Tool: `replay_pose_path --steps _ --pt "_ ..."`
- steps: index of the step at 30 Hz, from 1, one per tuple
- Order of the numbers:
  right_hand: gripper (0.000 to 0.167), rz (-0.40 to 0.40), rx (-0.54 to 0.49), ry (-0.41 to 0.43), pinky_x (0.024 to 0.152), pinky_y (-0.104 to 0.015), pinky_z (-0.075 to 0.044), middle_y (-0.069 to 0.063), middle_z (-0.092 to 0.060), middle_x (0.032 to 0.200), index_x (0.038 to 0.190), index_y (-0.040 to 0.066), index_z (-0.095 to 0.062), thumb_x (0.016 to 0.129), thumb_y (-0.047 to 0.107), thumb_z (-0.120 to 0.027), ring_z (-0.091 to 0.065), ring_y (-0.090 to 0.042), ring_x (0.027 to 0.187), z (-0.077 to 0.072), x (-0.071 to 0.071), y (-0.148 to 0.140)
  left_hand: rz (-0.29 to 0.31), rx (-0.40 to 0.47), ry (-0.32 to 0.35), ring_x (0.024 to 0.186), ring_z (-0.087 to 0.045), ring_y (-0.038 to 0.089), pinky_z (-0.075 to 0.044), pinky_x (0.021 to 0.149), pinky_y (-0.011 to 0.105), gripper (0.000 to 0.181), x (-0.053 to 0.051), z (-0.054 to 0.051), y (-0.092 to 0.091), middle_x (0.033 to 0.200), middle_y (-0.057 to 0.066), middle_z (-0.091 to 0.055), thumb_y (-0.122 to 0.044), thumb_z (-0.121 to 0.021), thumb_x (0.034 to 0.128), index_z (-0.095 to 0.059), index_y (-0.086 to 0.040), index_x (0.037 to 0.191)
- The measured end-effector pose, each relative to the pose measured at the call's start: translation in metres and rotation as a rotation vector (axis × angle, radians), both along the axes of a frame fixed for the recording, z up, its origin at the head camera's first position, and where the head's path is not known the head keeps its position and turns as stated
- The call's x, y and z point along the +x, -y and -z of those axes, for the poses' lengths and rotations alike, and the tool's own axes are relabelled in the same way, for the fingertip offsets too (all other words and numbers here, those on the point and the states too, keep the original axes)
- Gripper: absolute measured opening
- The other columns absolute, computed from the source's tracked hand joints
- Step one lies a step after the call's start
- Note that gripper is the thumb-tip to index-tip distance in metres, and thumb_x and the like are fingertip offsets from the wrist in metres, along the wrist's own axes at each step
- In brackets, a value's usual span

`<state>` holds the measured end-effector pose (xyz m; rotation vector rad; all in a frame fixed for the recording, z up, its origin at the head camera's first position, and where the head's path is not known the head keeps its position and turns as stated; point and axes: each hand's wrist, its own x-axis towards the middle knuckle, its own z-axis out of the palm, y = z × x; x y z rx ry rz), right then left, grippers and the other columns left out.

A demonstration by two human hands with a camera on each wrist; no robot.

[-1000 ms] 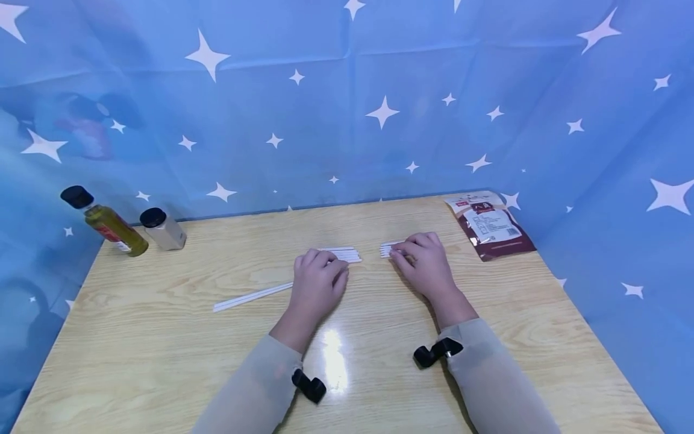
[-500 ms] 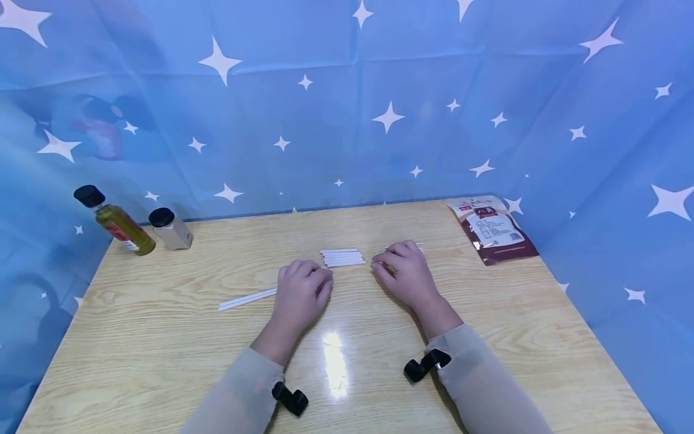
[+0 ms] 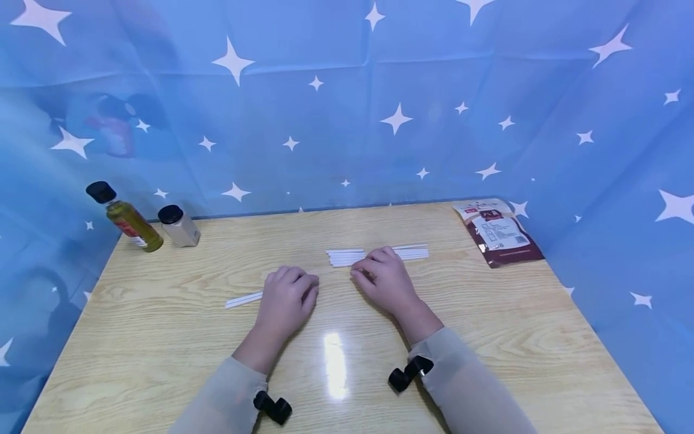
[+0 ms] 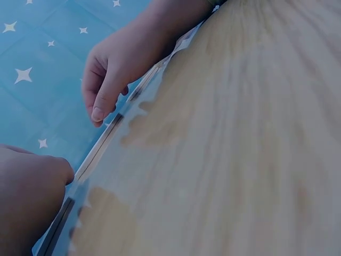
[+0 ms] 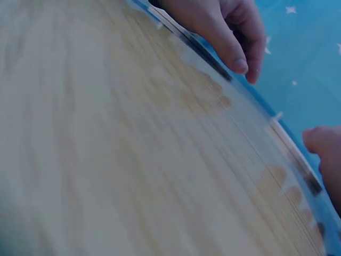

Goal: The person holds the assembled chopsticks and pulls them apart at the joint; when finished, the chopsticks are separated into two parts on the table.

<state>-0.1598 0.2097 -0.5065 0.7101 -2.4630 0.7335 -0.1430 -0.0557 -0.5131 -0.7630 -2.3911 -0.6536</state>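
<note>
Thin white sticks lie on the wooden table in three groups. Several short ones form a row at the middle, with a second row just to its right. My right hand hovers at the near side where these rows meet, hiding part of both. Its fingers hang loosely bent in the right wrist view, nothing visible between them. Longer white sticks lie slanted to the left. My left hand is over their right end and hides it. The left fingers are loosely bent; no held thing shows.
An oil bottle with a black cap and a black-lidded jar stand at the back left of the table. A maroon and white food packet lies at the back right. A blue starry cloth hangs behind.
My left hand has drawn back from the middle row toward the near left, over the longer sticks. My right hand has moved left off the right row toward the middle one. The head view has shifted slightly.
</note>
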Motion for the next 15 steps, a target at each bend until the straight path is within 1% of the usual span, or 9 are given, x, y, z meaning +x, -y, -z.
replay_pose_path --steps 3,7,12,15 --pt "0.010 -0.010 0.010 -0.002 0.091 -0.044 -0.049 -0.001 -0.074 0.095 0.099 0.016 -0.084 0.097 0.024 -0.079 -0.061 -0.026 0.095 0.001 0.001 0.012 -0.009 -0.004 0.011 0.091 -0.066 0.029 -0.052 0.078 0.048 0.011 0.002 0.000 0.009 0.096 0.005 -0.074 -0.015 -0.082 0.0893 -0.083 -0.012 0.101" --pt "0.010 -0.012 0.015 -0.032 0.089 -0.042 -0.050 0.001 -0.073 0.091 0.097 0.015 -0.084 0.096 0.025 -0.080 -0.061 -0.024 0.090 0.003 0.000 0.028 -0.030 -0.013 0.032 0.091 -0.065 0.029 -0.051 0.079 0.049 0.012 0.006 0.000 0.020 0.098 0.005 -0.074 -0.015 -0.082 0.0899 -0.083 -0.013 0.102" --pt "0.009 0.020 -0.006 -0.075 0.082 -0.040 -0.051 0.001 -0.073 0.082 0.092 0.012 -0.084 0.092 0.020 -0.081 -0.061 -0.024 0.081 0.001 -0.001 0.045 -0.051 -0.034 0.048 0.093 -0.066 0.029 -0.052 0.080 0.049 0.013 0.009 -0.001 0.032 0.099 0.005 -0.074 -0.017 -0.082 0.0905 -0.083 -0.013 0.103" --pt "0.006 0.032 -0.027 -0.061 0.078 -0.038 -0.050 0.000 -0.073 0.082 0.092 0.011 -0.084 0.091 0.017 -0.083 -0.060 -0.023 0.079 -0.001 -0.001 0.053 -0.065 -0.037 0.057 0.093 -0.066 0.029 -0.052 0.080 0.049 0.013 0.011 -0.001 0.039 0.099 0.005 -0.074 -0.017 -0.082 0.0904 -0.083 -0.012 0.103"
